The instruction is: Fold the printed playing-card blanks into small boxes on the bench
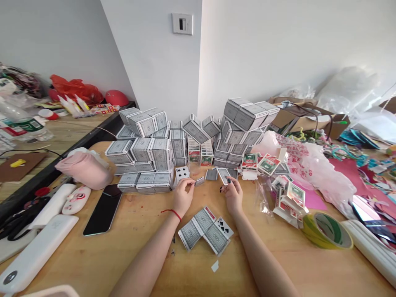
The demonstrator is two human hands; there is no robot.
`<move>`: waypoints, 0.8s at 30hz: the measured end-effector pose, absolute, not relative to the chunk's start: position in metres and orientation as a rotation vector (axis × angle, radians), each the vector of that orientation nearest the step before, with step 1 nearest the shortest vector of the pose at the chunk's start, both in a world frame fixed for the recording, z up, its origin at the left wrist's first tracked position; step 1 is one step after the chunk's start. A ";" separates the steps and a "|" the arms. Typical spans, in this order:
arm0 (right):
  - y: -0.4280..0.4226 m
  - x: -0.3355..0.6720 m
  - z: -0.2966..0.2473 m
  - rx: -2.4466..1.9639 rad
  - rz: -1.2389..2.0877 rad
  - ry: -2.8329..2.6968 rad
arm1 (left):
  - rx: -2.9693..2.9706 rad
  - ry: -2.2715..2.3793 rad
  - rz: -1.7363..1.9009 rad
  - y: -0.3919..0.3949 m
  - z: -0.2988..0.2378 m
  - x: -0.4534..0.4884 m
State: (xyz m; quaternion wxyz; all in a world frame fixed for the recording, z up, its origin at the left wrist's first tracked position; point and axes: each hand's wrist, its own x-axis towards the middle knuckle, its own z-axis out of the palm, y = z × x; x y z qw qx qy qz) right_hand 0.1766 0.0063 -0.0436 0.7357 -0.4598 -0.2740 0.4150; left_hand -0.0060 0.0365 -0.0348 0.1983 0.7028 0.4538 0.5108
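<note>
My left hand point(183, 197), with a red string at the wrist, has thumb and forefinger pinched at the edge of a bent playing card point(200, 180). My right hand point(232, 194), dark-nailed, grips another playing card point(222, 175) by its lower end. Between my forearms lies a joined piece of folded cards point(206, 227) with grey patterned backs and a spade face showing. Just beyond my left hand is a face-up spade card point(182, 173). A face-down grey card point(211, 174) rests between the hands. Blocks built of folded cards point(151, 150) are stacked behind.
Card boxes point(291, 200) and a roll of yellow tape point(327, 231) sit at right, by a crumpled plastic bag point(318, 165). At left are a black phone point(103, 210), a white device point(40, 251) and a pink roll point(85, 168). Another card stack point(238, 128) leans near the wall.
</note>
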 end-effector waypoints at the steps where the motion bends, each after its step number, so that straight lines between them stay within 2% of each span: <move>1: 0.007 0.177 -0.044 -1.031 0.909 -0.592 | 1.900 1.273 1.436 0.037 -0.035 -0.006; 4: 0.007 0.179 -0.045 -1.100 0.910 -0.594 | 1.776 1.243 1.431 0.038 -0.037 -0.006; 10: 0.005 0.178 -0.044 -1.139 1.041 -0.680 | 2.007 1.164 1.400 0.038 -0.036 -0.006; 16: 0.006 0.177 -0.043 -1.187 1.076 -0.695 | 1.990 1.226 1.461 0.038 -0.034 -0.006; 24: 0.004 0.174 -0.042 -1.250 1.033 -0.768 | 2.094 1.165 1.249 0.037 -0.032 -0.004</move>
